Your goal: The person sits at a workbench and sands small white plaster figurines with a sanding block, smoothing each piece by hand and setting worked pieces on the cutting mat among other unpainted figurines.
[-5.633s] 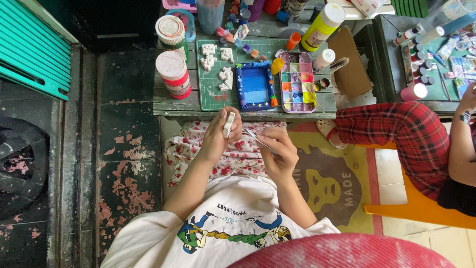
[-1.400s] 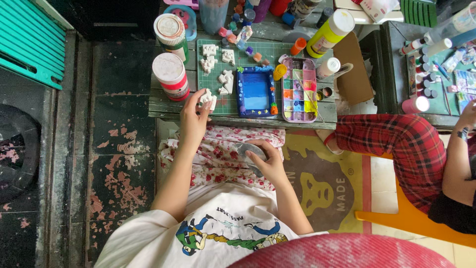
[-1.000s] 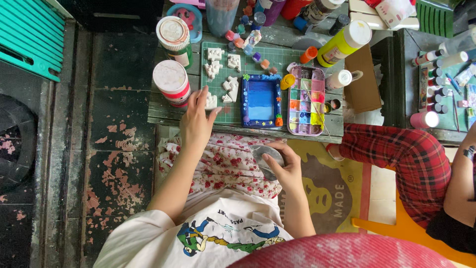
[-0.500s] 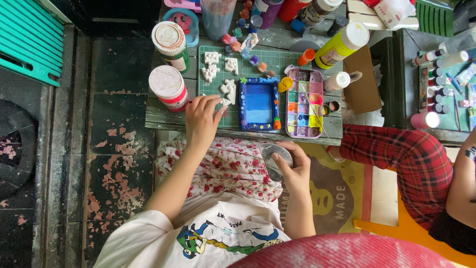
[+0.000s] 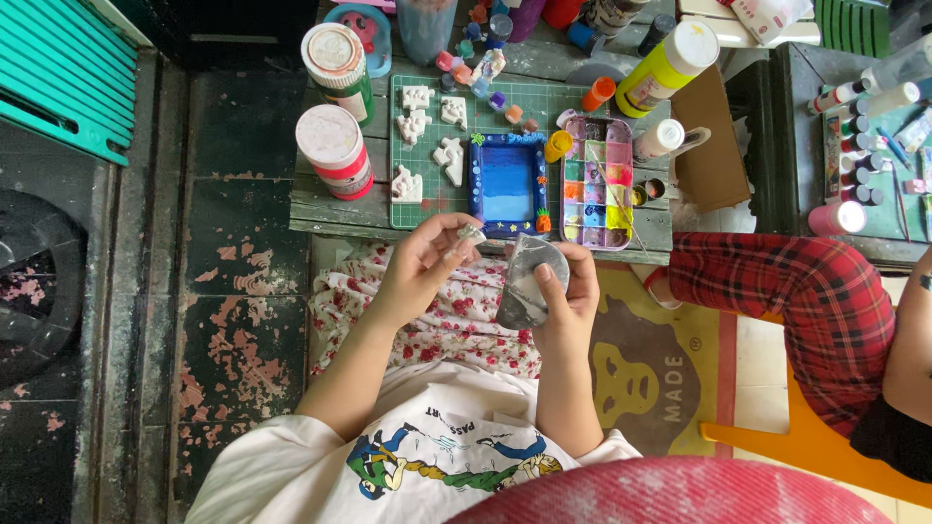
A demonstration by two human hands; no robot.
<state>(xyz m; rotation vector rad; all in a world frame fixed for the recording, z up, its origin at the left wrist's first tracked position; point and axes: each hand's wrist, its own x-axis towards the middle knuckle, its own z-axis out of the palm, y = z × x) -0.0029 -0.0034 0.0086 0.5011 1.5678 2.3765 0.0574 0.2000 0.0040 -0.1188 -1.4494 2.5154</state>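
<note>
My left hand pinches a small pale piece between thumb and fingers, just in front of the table edge. My right hand holds a grey, paint-smeared round plate tilted over my lap. Both hands are close together above my red-flowered skirt. On the green cutting mat lie several white plaster shapes and a blue painted frame. A paint palette with many coloured wells sits right of the frame.
Two round tins with red bands stand at the table's left. A yellow-green bottle, small paint pots and a cardboard piece crowd the back. A person in red plaid trousers sits on the right on an orange chair.
My left hand drew back from the mat with a small pale piece in its fingers. My right hand lifted the grey plate up from my lap toward the left hand.
</note>
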